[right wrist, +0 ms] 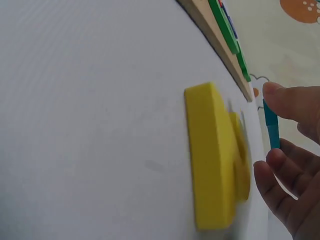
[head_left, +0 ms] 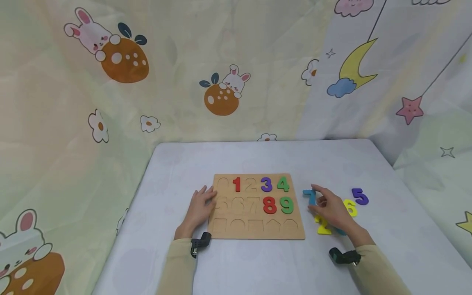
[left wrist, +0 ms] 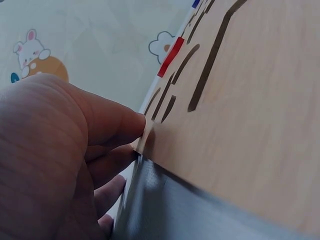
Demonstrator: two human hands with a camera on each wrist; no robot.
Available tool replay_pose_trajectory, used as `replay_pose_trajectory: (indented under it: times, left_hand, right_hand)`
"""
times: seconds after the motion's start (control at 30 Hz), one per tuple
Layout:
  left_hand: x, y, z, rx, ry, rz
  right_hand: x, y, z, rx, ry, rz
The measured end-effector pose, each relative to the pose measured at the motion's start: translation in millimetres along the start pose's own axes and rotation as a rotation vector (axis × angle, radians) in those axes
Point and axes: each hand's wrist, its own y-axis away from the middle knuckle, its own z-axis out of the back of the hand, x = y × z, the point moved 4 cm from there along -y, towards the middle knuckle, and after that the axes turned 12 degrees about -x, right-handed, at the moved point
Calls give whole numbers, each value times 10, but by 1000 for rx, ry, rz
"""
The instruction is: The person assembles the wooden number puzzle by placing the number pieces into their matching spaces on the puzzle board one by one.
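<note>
My left hand (head_left: 199,209) rests at the left edge of a wooden number board (head_left: 230,233), its fingertips touching the rim. Red 1 (head_left: 237,184), purple 3 (head_left: 266,184), green 4 (head_left: 283,184), red 8 (head_left: 269,205) and green 9 (head_left: 286,205) sit in the board's recesses; other recesses are bare. To the right of the board my right hand (head_left: 332,209) pinches a blue number 7 (head_left: 309,196) between thumb and fingers. From the right wrist view the blue 7 (right wrist: 271,125) shows edge-on. Below that hand lies a yellow number 2 (head_left: 324,229).
A yellow 6 (head_left: 350,208) and a purple 5 (head_left: 360,196) lie on the white table (head_left: 258,266) beyond the right hand. Part of a blue piece (head_left: 341,232) peeks out under that hand. A patterned cloth (head_left: 177,94) rises behind the table.
</note>
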Motion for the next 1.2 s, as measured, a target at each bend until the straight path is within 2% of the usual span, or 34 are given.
replay_pose_trajectory:
  times: [0.1,0.3,0.7,0.9,1.1,1.2]
  left_hand:
    - [-4,-7,-6,3,-1,-1]
    - [-3,-9,-16,8,-1,-1]
    - [-21,1,0,8,-5,-1]
    - [-27,8,3,23,-22,13]
    - [-48,11,22,34,-40,8]
    - [-53,14,29,38,-47,8]
  right_hand:
    - [59,-15,-10,-15,-10,30]
    - [191,-22,-71,-8,-61,40]
    - [455,3,-314,10,-136,45]
    - [583,17,-461,4,-122,53]
    - [712,32,-553,-25,-100,130]
    - [776,37,-581,-21,-114,143]
